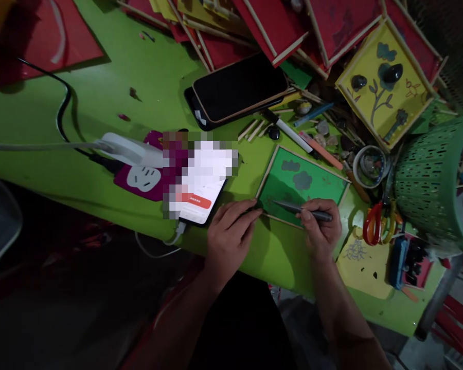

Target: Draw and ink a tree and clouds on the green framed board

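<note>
A green card edged with thin wooden sticks lies on the table before me, with grey cloud shapes and faint drawing on it. My right hand pinches a grey pen, its tapered tip pointing left over the card's lower part. Whether the tip touches the card I cannot tell. At the card's lower left corner rests my left hand, fingers stretched out and fingertips on the frame's edge. Close to that hand's left is a lit phone, partly blurred out.
A purple power strip with plugs and cables sits left. Behind lies a dark phone. Pens, stones, sticks, a tape roll, red-handled scissors and a green basket crowd the right. Framed cards pile up at the back.
</note>
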Action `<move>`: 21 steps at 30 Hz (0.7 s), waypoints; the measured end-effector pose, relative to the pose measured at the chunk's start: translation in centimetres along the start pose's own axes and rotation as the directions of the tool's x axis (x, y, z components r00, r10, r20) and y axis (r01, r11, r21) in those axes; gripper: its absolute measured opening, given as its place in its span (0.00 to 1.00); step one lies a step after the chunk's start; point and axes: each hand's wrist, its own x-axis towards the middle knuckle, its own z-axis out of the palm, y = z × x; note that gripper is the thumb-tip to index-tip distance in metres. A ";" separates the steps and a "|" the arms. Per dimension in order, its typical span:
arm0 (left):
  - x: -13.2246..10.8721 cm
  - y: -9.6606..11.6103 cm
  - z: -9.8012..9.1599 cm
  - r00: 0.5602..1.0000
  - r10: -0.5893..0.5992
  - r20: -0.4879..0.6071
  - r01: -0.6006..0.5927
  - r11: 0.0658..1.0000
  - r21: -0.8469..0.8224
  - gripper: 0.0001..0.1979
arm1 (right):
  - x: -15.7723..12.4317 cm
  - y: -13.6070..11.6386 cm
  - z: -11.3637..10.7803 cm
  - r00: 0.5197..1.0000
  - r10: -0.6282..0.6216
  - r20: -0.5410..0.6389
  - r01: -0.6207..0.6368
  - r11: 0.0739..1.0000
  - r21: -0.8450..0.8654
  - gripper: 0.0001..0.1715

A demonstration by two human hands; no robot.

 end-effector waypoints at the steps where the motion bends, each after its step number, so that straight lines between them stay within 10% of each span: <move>1: 0.0 0.0 0.0 1.000 0.004 -0.004 -0.004 1.000 -0.004 0.14 | 0.0 0.1 0.0 1.000 -0.006 0.002 0.006 1.000 -0.001 0.07; 21: -0.1 -0.1 0.0 1.000 0.004 -0.004 -0.004 1.000 -0.008 0.15 | 0.1 0.4 -0.1 0.999 -0.038 -0.003 0.038 0.995 -0.092 0.07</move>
